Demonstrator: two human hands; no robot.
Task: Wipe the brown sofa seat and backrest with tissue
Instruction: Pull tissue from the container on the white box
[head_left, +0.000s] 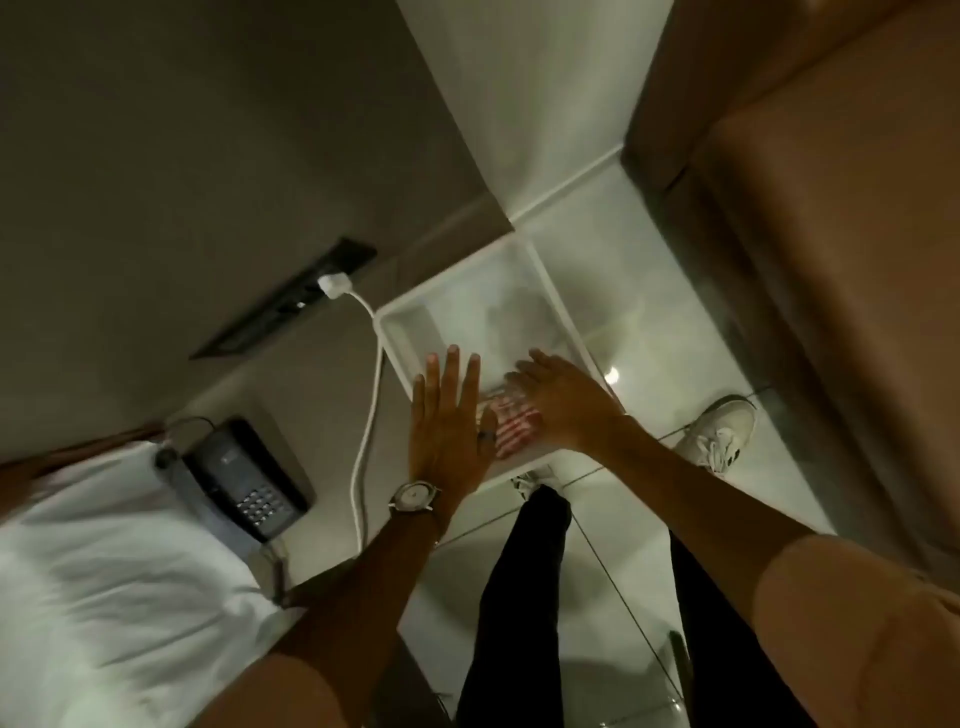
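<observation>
A red-and-white tissue pack (511, 431) lies at the near end of a small white table (467, 312). My left hand (447, 421), with a watch on its wrist, is flat with the fingers spread, and its thumb side is against the left of the pack. Over the right part of the pack lies my right hand (561, 405), fingers pointing across the top. The blur hides whether they pinch any tissue. The brown sofa (831, 234) fills the right side, beyond the table and apart from both hands.
A dark desk phone (244, 478) sits left of the table, beside white bedding (104, 571). A white charger cable (363, 415) hangs from a wall socket strip (291, 301). My dark-trousered legs and a white shoe (722, 431) stand on the glossy tiled floor.
</observation>
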